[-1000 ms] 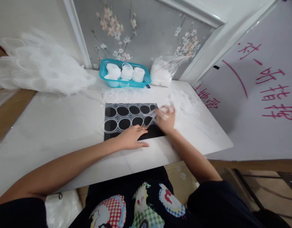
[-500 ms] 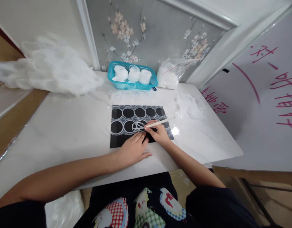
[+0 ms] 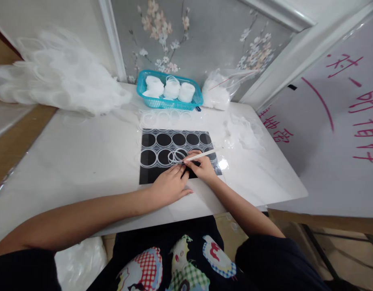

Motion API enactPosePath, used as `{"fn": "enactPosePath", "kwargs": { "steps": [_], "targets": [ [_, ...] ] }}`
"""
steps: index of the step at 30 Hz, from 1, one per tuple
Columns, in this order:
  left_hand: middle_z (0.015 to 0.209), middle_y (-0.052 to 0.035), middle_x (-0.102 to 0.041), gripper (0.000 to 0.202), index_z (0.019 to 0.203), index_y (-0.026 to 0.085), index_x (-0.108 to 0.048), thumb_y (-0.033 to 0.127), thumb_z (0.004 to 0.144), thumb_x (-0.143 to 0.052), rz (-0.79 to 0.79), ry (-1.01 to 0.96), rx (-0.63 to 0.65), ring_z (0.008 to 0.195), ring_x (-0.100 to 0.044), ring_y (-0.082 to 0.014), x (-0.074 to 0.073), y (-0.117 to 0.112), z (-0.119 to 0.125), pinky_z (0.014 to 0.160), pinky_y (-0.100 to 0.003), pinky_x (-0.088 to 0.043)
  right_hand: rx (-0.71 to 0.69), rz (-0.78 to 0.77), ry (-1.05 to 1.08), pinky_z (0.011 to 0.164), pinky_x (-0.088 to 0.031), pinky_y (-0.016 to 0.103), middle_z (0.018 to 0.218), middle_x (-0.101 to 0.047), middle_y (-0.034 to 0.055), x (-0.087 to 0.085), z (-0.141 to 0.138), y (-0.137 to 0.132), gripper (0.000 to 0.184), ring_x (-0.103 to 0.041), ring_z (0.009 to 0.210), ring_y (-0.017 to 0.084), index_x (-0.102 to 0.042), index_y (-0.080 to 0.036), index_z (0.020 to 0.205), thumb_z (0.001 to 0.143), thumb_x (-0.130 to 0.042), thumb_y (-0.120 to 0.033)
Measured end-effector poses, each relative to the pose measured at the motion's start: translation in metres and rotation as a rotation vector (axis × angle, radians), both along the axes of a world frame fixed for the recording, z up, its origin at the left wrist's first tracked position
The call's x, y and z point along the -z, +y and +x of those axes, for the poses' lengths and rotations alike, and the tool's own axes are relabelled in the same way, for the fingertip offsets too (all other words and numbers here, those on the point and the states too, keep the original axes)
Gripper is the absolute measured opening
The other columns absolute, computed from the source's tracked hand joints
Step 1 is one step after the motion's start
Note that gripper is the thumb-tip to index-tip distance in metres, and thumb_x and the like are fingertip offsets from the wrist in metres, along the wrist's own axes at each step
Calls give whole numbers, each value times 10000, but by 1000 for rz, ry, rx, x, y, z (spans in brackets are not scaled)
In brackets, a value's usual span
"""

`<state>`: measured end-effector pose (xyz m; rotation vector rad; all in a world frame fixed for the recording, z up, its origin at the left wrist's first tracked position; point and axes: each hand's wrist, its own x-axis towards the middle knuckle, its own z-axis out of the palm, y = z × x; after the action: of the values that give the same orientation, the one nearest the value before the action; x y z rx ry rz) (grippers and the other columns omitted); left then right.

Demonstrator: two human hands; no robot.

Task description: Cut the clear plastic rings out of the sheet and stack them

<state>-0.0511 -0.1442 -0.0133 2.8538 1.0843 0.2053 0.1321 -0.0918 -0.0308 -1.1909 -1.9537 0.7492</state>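
A black sheet lies on the white table, with a clear sheet of ring outlines over its upper part. Several loose white rings overlap one another near the sheet's middle. My left hand rests flat at the sheet's lower edge, fingers stretched toward those rings and thumb out to the right. Pinched in my right hand is a thin white stick. One end of it is at the rings; the other points up and right. Whether a ring is caught at its tip I cannot tell.
Behind the sheet stands a blue basket with stacks of white rings. A clear bag is beside it. A large heap of translucent rings fills the back left; clear scraps lie right. A whiteboard borders the right side.
The whole view has shifted slightly, so the table sits a little higher in the picture. Both hands keep almost the same place over the sheet, and the stick stays in my right hand.
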Motion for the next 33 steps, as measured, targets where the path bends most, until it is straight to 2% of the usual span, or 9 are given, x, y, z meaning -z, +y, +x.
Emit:
{"fn": "enactPosePath", "kwargs": {
  "steps": [6, 10, 12, 14, 16, 19, 23, 27, 33],
  "targets": [
    [1303, -258, -617, 632, 1260, -13, -586, 516, 915, -623, -133, -63, 5, 1267, -559, -355, -11, 7, -2, 1082, -418, -434, -16, 116, -122, 1009, -484, 502, 966, -779, 60, 3, -7, -18, 178, -602, 1169, 297, -758, -263, 893, 914, -581, -262],
    [1279, -236, -640, 591, 1223, 16, -617, 512, 903, -640, -205, -59, 23, 1235, -586, -343, -20, 14, -3, 1061, -408, -457, -48, 250, -274, 1151, -326, 543, 898, -771, 33, -3, 0, -2, 210, -591, 1190, 290, -751, -296, 907, 878, -582, -176],
    [1309, -231, -627, 583, 1189, 41, -644, 542, 892, -643, -262, -51, 11, 1259, -575, -343, -23, 16, -4, 1052, -407, -463, 72, 296, -312, 1171, -262, 581, 881, -753, 36, -18, 10, 28, 196, -601, 1156, 298, -745, -284, 902, 853, -594, -170],
    [1367, -233, -587, 598, 1202, 51, -645, 560, 889, -638, -311, -42, 13, 1302, -545, -339, -23, 16, -6, 1053, -401, -460, 338, 343, -214, 1111, -326, 605, 924, -739, 78, -38, 16, 61, 216, -601, 1140, 315, -738, -228, 906, 894, -524, -199],
    [1412, -232, -547, 625, 1246, 62, -628, 580, 898, -615, -319, -45, 43, 1331, -521, -332, -21, 14, -12, 1064, -403, -446, 460, 368, -82, 1033, -414, 573, 936, -735, 111, -53, 13, 80, 288, -621, 1095, 314, -731, -188, 899, 937, -447, -217],
    [1444, -231, -514, 658, 1291, 85, -603, 622, 915, -557, -216, -94, 67, 1355, -493, -335, -13, 7, -25, 1097, -428, -407, 258, 324, -36, 974, -479, 478, 901, -752, 89, -52, -13, 67, 251, -653, 999, 277, -728, -206, 822, 924, -499, -220],
    [1402, -232, -556, 604, 1285, 77, -596, 577, 990, -429, -11, -118, 11, 1316, -520, -338, -10, -3, -50, 1095, -458, -387, -40, 139, -14, 931, -510, 423, 856, -759, 52, -25, -46, 19, 174, -662, 973, 255, -734, -232, 807, 896, -586, -247],
    [1157, -132, -710, 416, 1159, 142, -663, 446, 1031, -410, 111, -187, 34, 1036, -655, -261, -12, -3, -75, 933, -403, -488, 3, -49, 176, 812, -553, 364, 861, -754, 55, -13, -48, 8, 210, -694, 831, 225, -726, -211, 800, 899, -596, -342],
    [1111, -134, -701, 422, 1194, 129, -643, 465, 1008, -468, 185, -147, -76, 989, -632, -279, 2, 17, -88, 844, -398, -485, 2, -109, 242, 787, -562, 359, 849, -745, 55, -12, -42, 12, 252, -696, 846, 236, -721, -220, 775, 878, -616, -425]
  ]
}}
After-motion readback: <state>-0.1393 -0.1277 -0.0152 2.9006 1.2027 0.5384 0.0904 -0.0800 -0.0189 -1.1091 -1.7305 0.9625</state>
